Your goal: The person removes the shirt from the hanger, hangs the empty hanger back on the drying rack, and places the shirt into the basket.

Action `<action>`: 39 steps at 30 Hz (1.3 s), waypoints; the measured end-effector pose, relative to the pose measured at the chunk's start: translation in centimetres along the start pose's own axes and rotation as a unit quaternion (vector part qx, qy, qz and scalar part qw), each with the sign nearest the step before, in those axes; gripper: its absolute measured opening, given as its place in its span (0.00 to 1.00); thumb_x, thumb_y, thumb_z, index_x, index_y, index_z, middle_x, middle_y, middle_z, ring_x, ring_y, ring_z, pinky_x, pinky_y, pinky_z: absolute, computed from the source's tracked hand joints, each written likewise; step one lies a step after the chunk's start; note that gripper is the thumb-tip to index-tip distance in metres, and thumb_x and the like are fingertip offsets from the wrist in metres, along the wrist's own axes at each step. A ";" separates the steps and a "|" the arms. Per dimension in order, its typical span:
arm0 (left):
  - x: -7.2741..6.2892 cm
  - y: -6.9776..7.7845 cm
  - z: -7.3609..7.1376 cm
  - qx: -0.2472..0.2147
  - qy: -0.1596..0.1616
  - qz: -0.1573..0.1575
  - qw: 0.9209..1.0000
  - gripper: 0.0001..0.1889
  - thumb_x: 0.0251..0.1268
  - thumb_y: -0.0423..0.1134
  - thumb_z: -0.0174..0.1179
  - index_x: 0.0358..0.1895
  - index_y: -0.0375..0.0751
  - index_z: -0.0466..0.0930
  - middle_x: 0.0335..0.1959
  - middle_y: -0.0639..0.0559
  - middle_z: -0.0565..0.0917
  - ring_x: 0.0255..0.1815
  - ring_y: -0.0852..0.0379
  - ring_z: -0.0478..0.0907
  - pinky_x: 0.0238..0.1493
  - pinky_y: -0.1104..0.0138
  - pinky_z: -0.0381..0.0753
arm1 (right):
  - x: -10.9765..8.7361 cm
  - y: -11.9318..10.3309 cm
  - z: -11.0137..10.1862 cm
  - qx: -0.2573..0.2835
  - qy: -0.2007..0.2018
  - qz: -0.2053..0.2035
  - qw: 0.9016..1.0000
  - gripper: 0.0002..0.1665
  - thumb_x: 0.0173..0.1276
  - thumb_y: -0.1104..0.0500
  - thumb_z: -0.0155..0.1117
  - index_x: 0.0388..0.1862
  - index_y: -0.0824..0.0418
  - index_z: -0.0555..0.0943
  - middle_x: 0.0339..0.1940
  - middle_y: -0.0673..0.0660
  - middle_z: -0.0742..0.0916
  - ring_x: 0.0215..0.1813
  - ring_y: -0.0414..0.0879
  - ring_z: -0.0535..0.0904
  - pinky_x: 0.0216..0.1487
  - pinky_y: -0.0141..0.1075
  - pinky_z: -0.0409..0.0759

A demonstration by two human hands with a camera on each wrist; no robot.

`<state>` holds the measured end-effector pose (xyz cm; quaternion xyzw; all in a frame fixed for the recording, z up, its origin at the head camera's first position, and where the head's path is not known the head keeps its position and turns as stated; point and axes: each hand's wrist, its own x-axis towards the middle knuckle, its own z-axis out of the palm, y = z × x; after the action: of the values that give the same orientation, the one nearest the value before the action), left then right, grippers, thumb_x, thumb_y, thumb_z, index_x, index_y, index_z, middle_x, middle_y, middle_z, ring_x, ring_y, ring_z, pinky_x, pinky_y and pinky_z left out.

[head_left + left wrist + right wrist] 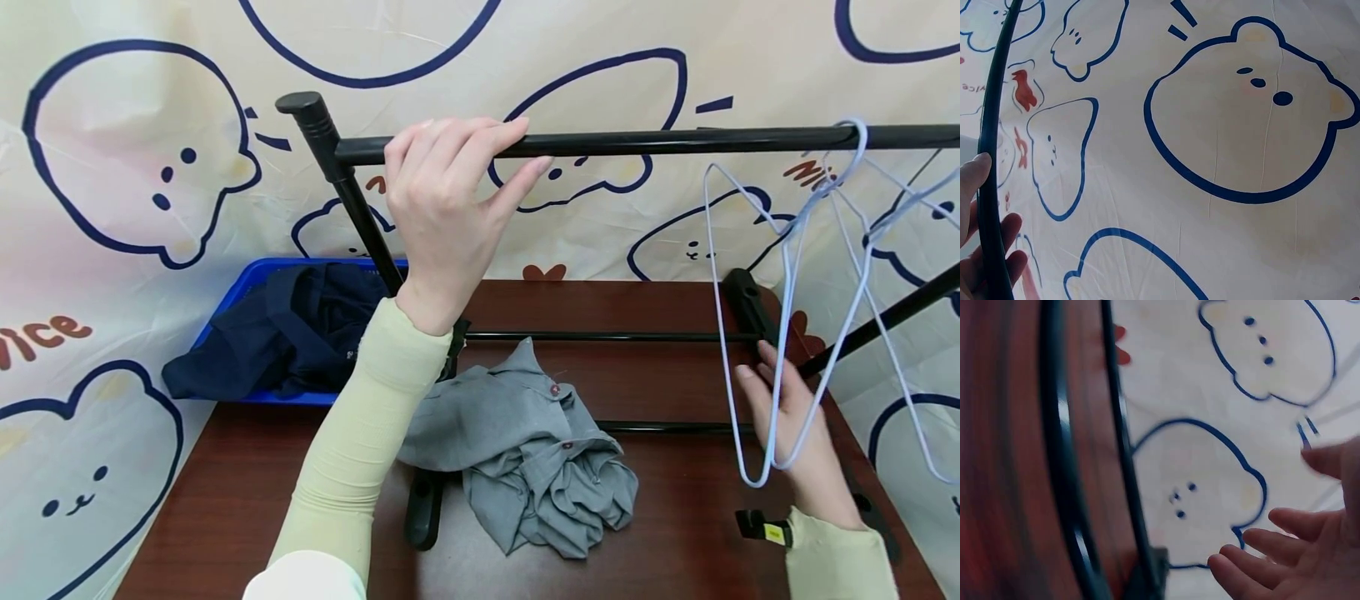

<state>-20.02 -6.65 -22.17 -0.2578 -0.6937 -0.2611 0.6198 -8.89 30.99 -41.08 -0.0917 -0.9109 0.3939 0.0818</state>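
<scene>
My left hand (448, 187) grips the black top rail (637, 143) of a clothes rack near its left end. In the left wrist view the thumb (974, 175) and fingers lie on either side of the rail. My right hand (797, 408), fingers spread and holding nothing, is low at the right, partly behind light blue wire hangers (786, 275) that hang from the rail. The right wrist view has this hand (1291, 556) beside the rack's dark bars (1063, 456). A crumpled grey shirt (525, 450) with reddish buttons lies below the rail.
At the back left, a blue basket (258, 271) holds dark navy clothing (300, 325), which spills over its front left side. The rack's black feet (425, 508) and lower bars stand on the brown wooden table (300, 500). A cartoon-printed cloth (112, 317) hangs behind.
</scene>
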 end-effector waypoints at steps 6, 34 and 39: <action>0.0 0.0 0.0 -0.004 0.002 0.001 1.000 0.16 0.61 0.52 0.74 0.46 0.46 0.92 0.41 0.53 0.89 0.47 0.55 0.82 0.61 0.62 0.67 | -0.6 -2.6 2.5 0.020 -0.061 -0.071 0.995 0.47 0.80 0.47 0.53 0.84 0.66 0.43 0.81 0.74 0.52 0.78 0.73 0.49 0.71 0.67 0.49; -5.5 2.1 -4.4 -0.117 -0.162 0.066 0.978 0.33 0.61 0.57 0.70 0.64 0.39 0.81 0.68 0.40 0.76 0.75 0.44 0.65 0.73 0.46 0.58 | -4.1 -6.3 8.9 0.047 -0.293 -0.232 0.926 0.81 0.44 0.37 0.86 0.85 0.37 0.38 0.85 0.45 0.40 0.83 0.52 0.30 0.64 0.76 0.53; -10.3 1.6 -5.6 -0.135 -0.311 0.034 0.940 0.45 0.59 0.68 0.66 0.74 0.44 0.71 0.76 0.44 0.66 0.78 0.45 0.59 0.74 0.47 0.55 | -4.6 -6.5 9.6 0.043 -0.306 -0.248 0.918 0.84 0.41 0.34 0.87 0.85 0.38 0.38 0.85 0.47 0.39 0.83 0.57 0.32 0.63 0.75 0.58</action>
<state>-13.88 -9.62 -31.79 -0.4312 -0.8008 -0.2381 0.3407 -7.17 18.84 -43.17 0.2659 -0.8674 0.4082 -0.1019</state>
